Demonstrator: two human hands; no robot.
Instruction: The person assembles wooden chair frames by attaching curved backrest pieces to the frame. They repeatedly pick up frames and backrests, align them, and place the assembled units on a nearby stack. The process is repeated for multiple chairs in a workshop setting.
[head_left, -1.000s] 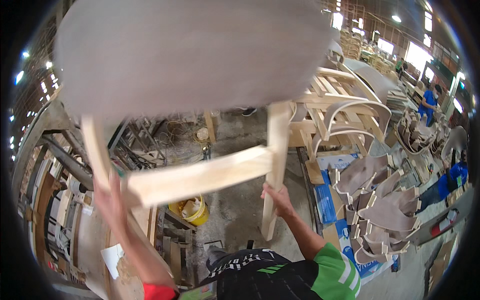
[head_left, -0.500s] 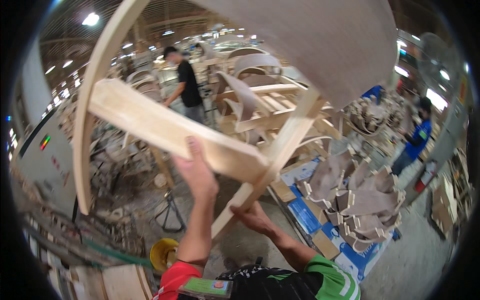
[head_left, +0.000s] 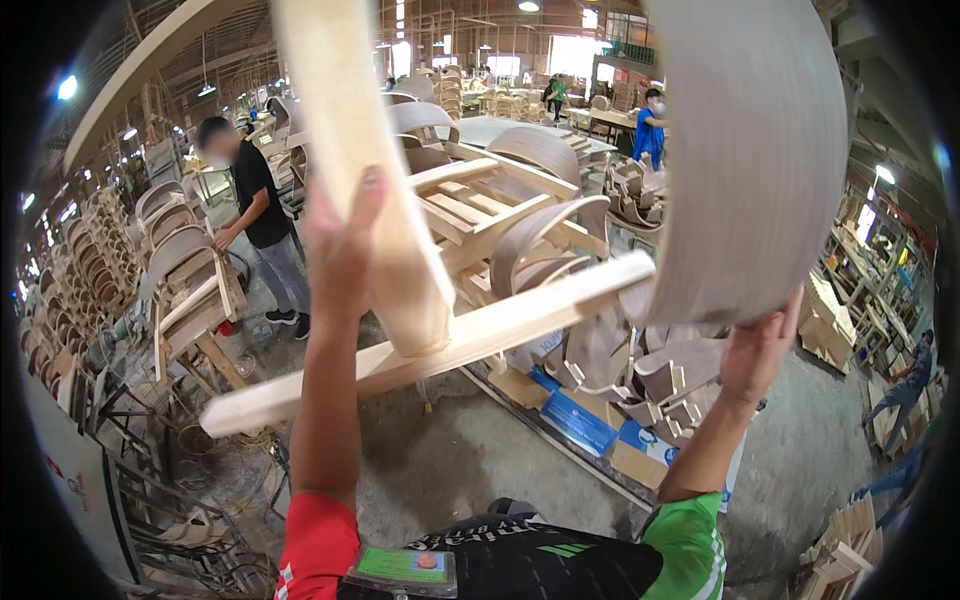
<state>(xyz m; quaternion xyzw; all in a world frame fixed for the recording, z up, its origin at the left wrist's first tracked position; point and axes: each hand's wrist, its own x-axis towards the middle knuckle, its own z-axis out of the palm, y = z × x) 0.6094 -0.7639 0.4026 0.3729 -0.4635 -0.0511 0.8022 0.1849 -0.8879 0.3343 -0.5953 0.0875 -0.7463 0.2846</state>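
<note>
I hold an unfinished wooden chair frame raised in front of me. Its pale leg runs from lower left to centre right, and a wide rail crosses it near the top. My left hand grips the wide rail from behind. My right hand supports the lower edge of the curved grey plywood back at the right. Both arms reach up from the lower edge.
Stacks of bent plywood chair parts lie on flattened cardboard on the concrete floor. More chair frames stand at the left beside a person in black. Other workers are at benches farther back.
I have turned with the chair; it has swung up and rotated, the curved back now at upper right. My right hand moved from the leg to the back's lower edge.
</note>
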